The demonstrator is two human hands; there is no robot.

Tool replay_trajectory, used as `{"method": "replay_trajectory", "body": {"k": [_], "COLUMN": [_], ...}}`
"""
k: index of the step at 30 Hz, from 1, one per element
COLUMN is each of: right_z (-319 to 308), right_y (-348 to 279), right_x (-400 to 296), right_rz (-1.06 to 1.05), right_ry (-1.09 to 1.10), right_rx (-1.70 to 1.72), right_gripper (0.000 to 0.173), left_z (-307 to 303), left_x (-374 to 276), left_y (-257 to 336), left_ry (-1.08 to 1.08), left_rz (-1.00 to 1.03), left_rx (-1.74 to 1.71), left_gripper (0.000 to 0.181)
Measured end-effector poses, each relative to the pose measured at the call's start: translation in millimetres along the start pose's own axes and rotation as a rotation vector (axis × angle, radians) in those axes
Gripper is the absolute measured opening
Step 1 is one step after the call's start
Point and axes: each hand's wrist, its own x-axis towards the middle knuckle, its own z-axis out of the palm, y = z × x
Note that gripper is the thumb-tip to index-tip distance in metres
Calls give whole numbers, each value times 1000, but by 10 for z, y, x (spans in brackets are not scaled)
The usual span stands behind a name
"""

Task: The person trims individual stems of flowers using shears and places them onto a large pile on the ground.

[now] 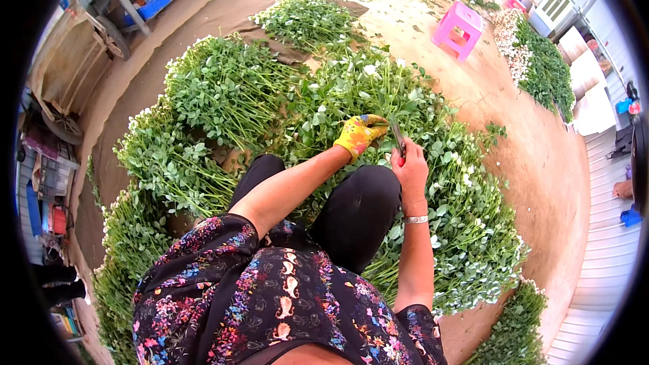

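My left hand (361, 136), in a yellow patterned glove, reaches over a heap of leafy cut stems with white flowers (350, 86). Its fingers curve to the right among the leaves; whether a stem is between them is hidden. Bare except for a silver bracelet (416, 219) at the wrist, my right hand (410, 170) grips red-handled pruning shears (397, 137). The metal blades point away from me, just right of the gloved fingertips. Whether the blades touch a stem is too small to tell.
Bundles of flower stems (228, 86) lie around my knees on a brown ground cloth (203, 23). A pink plastic stool (459, 28) stands ahead on the right. More stems (545, 68) lie by the right wall. At left are a wheeled cart (66, 61) and a blue crate (159, 1).
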Motion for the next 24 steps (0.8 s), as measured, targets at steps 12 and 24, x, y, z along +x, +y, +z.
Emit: {"method": "replay_trajectory", "body": {"k": [12, 24], "right_z": [-206, 60], "right_y": [41, -166], "right_x": [55, 414], "right_rz": [32, -158], "right_ry": [-108, -273], "right_rx": [5, -103], "right_gripper": [31, 31], "left_z": [-550, -1005], "left_x": [26, -336], "left_y": [917, 1149], "left_ry": [270, 253], "left_rz": [185, 350], "left_rx": [-264, -322], "left_gripper": [22, 22]}}
